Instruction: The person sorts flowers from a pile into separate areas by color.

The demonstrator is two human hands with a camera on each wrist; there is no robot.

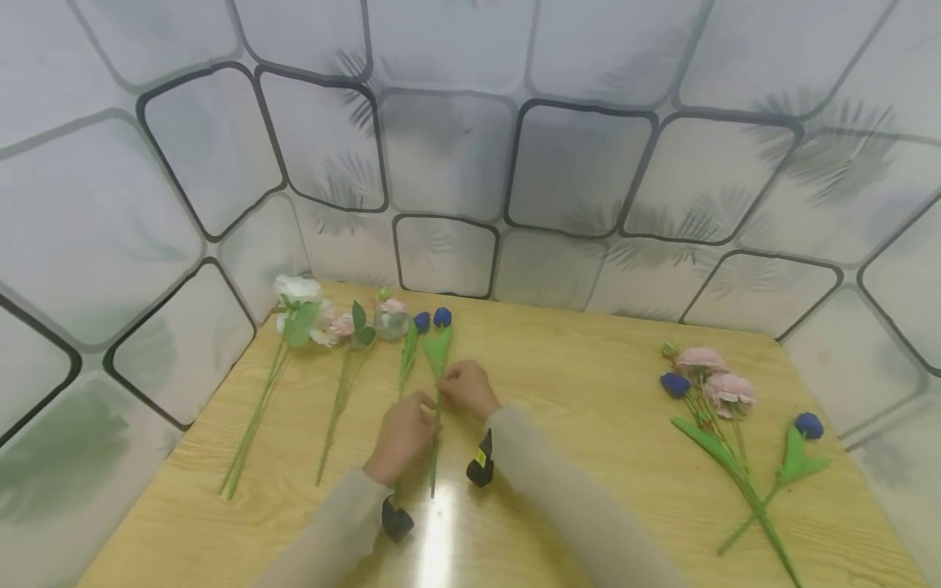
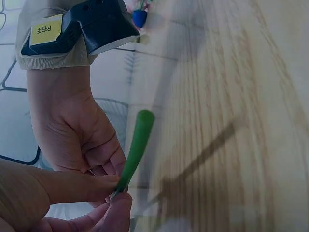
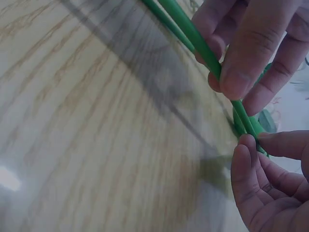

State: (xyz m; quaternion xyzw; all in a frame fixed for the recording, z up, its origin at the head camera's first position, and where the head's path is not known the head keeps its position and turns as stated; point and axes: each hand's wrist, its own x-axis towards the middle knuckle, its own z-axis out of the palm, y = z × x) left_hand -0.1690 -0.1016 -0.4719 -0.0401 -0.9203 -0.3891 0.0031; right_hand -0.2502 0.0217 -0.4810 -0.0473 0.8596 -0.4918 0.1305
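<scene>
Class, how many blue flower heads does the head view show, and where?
4: one blue head beyond the right hand, a second just left of that head, a third beside the two pink blooms, a fourth at far right.

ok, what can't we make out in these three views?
- Head: middle of the leftmost blue flower's stem, behind the left grip.
- Head: lower tip of the long stem at right, cut off by the bottom edge.
- Head: lettering on the yellow label at the right wrist, too small.
- Right wrist: lower end of the held stem, cut off by the top edge.
- Left wrist: that stem's bloom, behind the hands or out of frame; can't tell which.
</scene>
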